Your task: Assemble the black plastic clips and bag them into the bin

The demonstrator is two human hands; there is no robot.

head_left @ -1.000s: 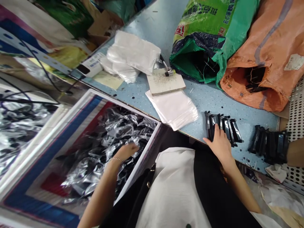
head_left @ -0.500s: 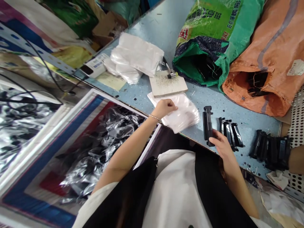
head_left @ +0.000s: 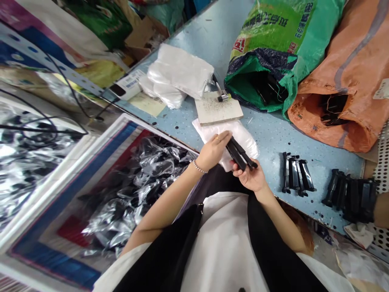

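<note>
My right hand (head_left: 251,177) grips a long black plastic part (head_left: 240,153) and holds it over the table's near edge. My left hand (head_left: 213,150) is closed round the part's upper end, right above a stack of clear plastic bags (head_left: 243,135). Whether a bag is pinched in the left fingers is not visible. A row of more black parts (head_left: 294,177) lies on the blue table (head_left: 267,129) to the right of my hands.
A second bunch of black parts (head_left: 349,194) lies far right. A green sack (head_left: 267,52) and an orange sack (head_left: 343,89) lie open at the back. A small hammer (head_left: 221,91) rests on a board (head_left: 218,108). A box of bagged parts (head_left: 130,190) stands lower left.
My left hand came up from the box to the bag stack, then onto the black part. My right hand lifted one part from the row and carried it left to meet the left hand.
</note>
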